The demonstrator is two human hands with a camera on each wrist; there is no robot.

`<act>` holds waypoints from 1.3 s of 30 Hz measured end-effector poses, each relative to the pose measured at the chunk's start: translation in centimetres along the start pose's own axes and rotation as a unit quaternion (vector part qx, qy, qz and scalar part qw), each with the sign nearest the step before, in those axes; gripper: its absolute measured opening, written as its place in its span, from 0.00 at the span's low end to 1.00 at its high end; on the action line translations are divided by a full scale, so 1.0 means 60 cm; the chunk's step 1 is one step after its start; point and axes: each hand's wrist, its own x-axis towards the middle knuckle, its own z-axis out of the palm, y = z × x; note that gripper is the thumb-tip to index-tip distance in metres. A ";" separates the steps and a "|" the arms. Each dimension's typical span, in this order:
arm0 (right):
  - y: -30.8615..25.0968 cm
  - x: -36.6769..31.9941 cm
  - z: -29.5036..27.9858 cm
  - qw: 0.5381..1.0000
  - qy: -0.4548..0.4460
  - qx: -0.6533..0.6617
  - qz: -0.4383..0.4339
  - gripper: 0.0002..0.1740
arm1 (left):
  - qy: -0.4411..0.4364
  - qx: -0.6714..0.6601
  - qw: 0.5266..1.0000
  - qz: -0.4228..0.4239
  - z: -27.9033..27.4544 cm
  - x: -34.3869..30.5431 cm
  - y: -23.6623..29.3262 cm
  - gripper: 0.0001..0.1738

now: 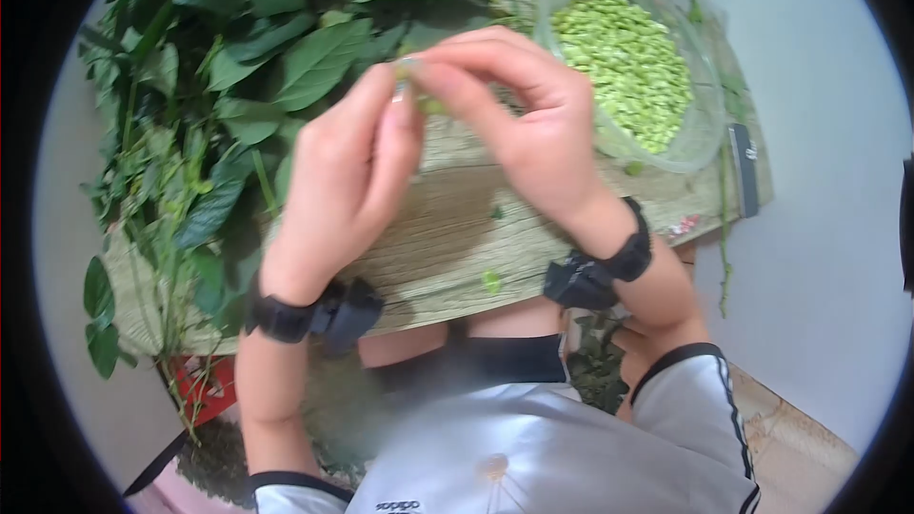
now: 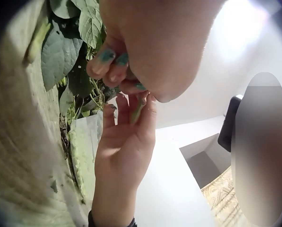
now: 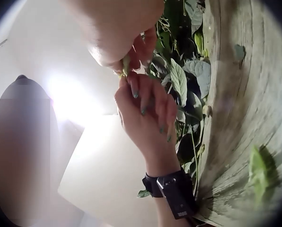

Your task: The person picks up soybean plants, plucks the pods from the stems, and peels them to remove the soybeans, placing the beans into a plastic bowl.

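Note:
Both hands meet above the wooden tabletop, fingertips together over one small green bean pod (image 3: 126, 65). My right hand (image 1: 543, 109) holds the pod between thumb and fingers; the left wrist view shows the pod (image 2: 137, 111) lying along its fingers. At the pod's other end, my left hand (image 1: 352, 152) pinches with thumb and forefinger, its remaining fingers curled in. The fingers partly hide the pod. Just right of my right hand stands a clear plastic tub (image 1: 705, 148) of shelled green beans (image 1: 624, 71).
Leafy bean plants (image 1: 324, 62) heap over the back and left of the wooden table (image 1: 457, 257). A green pod piece (image 1: 491, 281) lies near the front edge. A dark strip (image 1: 744, 171) sits at the table's right edge, beside a white wall (image 1: 819, 181).

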 end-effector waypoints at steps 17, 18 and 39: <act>-0.113 -0.079 -0.198 0.802 0.289 -0.519 -0.066 0.16 | -0.047 -0.374 0.914 -0.151 -0.052 0.024 0.008 0.17; -0.119 -0.083 -0.187 0.803 0.291 -0.516 -0.069 0.16 | -0.075 -0.377 0.905 -0.182 -0.062 0.021 0.009 0.17; 0.003 -0.067 0.111 0.764 -0.279 -0.580 -0.045 0.23 | 0.006 -0.480 0.835 -0.268 -0.151 -0.344 0.070 0.18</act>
